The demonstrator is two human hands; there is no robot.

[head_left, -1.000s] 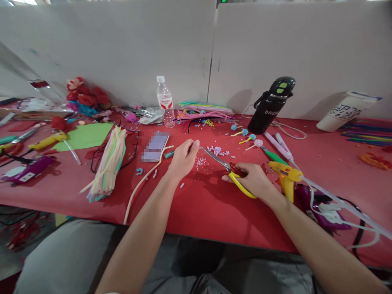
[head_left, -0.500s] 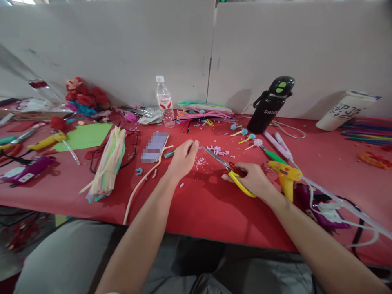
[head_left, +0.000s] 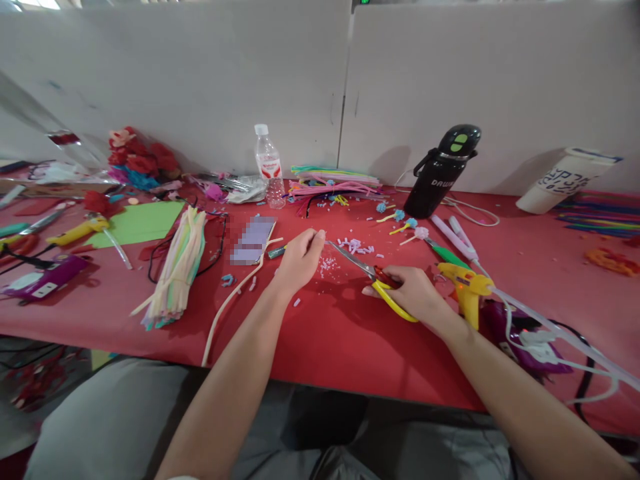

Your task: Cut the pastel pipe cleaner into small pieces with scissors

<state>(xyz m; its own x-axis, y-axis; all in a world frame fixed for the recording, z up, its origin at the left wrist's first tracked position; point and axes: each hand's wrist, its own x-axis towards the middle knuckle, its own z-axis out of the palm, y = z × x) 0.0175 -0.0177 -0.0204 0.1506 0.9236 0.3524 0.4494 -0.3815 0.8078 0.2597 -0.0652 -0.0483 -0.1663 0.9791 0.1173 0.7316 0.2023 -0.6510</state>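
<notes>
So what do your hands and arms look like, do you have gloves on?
No gloves: both the left hand and the right hand are bare. I see no watch or bracelet, and no sleeves on the forearms in view. A pale edge low on the left arm may be a sleeve.

There are two glue guns (head_left: 469, 288) and one each of yellow-handled scissors (head_left: 382, 287), phone (head_left: 253, 240), plastic bottle (head_left: 270, 167), flask (head_left: 436, 183) and cup (head_left: 557, 184).
</notes>
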